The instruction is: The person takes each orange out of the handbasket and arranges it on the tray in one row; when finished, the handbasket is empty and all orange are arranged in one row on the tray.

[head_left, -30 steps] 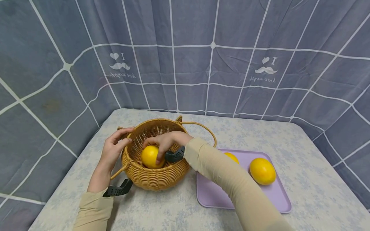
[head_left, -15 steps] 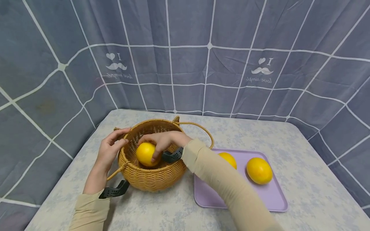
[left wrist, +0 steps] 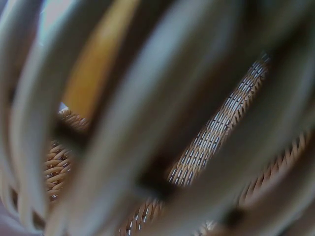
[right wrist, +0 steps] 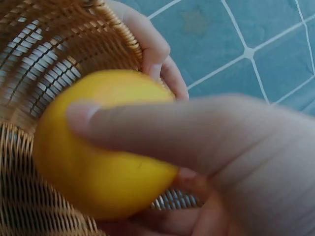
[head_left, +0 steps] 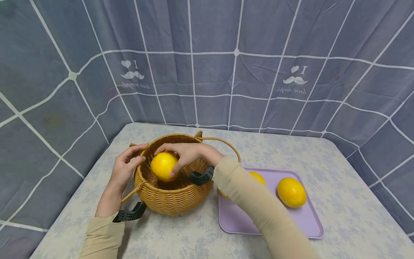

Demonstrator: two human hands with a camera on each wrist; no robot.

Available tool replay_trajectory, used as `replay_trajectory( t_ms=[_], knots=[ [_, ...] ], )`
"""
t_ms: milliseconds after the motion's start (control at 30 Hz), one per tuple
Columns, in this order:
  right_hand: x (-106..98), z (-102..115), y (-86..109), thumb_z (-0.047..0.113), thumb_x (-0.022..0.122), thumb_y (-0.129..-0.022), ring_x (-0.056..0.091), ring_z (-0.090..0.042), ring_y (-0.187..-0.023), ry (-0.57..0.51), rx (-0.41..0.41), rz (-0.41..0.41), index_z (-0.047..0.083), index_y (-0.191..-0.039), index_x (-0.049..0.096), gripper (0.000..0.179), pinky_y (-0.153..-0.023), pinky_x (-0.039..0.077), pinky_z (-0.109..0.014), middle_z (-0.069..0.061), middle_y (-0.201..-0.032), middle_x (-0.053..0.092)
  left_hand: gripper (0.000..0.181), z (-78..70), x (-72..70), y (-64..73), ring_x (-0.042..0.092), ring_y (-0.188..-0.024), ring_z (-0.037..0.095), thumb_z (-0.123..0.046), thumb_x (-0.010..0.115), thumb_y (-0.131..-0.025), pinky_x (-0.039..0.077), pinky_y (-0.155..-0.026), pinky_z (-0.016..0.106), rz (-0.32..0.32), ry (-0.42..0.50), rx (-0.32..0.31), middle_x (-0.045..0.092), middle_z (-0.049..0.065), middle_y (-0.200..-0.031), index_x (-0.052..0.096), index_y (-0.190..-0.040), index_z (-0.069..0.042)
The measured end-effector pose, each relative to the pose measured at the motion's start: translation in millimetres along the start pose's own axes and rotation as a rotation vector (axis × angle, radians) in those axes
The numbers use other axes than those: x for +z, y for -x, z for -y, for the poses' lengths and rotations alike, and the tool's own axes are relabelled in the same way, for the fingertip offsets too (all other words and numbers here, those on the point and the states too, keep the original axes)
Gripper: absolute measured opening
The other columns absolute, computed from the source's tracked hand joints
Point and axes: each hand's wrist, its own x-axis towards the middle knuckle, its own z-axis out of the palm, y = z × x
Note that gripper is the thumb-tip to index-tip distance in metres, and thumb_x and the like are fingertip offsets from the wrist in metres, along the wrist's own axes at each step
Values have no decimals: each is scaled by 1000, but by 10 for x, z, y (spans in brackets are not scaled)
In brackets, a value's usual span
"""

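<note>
A smooth, rounded yellow fruit [head_left: 163, 166] is held by my right hand [head_left: 185, 156] at the mouth of a wicker basket [head_left: 176, 199]. The thumb [right wrist: 128, 123] lies across the near side of the fruit, with other fingers round its far side and below. My left hand [head_left: 124, 167] grips the basket's left rim, its fingers bent over the edge in the right wrist view. Blurred basket strands fill most of the left wrist view, with woven wall [left wrist: 211, 132] and a strip of the yellow fruit [left wrist: 93, 69] showing between them.
A lilac tray [head_left: 236, 223] stands right of the basket, bearing several more yellow fruits [head_left: 291, 192], two partly hidden behind my right sleeve [head_left: 255, 201]. The basket's handle [head_left: 226, 142] leans out to the right. A grey checked curtain [head_left: 213, 72] hangs behind the table [head_left: 191, 237].
My right hand has lifted the yellow fruit a little higher and slightly left within the basket. The left hand keeps its place on the rim. Another fruit now peeks out at the tray's left edge.
</note>
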Motion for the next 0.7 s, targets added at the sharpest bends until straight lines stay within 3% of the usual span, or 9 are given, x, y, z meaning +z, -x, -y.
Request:
replay_trajectory(
  t_ms=[500,700],
  knots=[
    [-146,25,404,9,76,-77,51,-19,-113,-231,-169,-136,10,-142,34,78,-93,45,-32,-8,-136,41,30,8,5,-14,48,-108,11,-5,54,-94,44,-83,15,-17,-4,1,57,-4,-123,61,-123,-6],
    [-191,-45,627,6,76,-77,55,-22,-110,-291,-214,-232,10,-143,33,79,-92,47,-35,-7,-135,43,32,11,3,-12,47,-110,9,-5,53,-94,42,-84,15,-13,-9,3,56,-11,-122,57,-125,0]
  ],
)
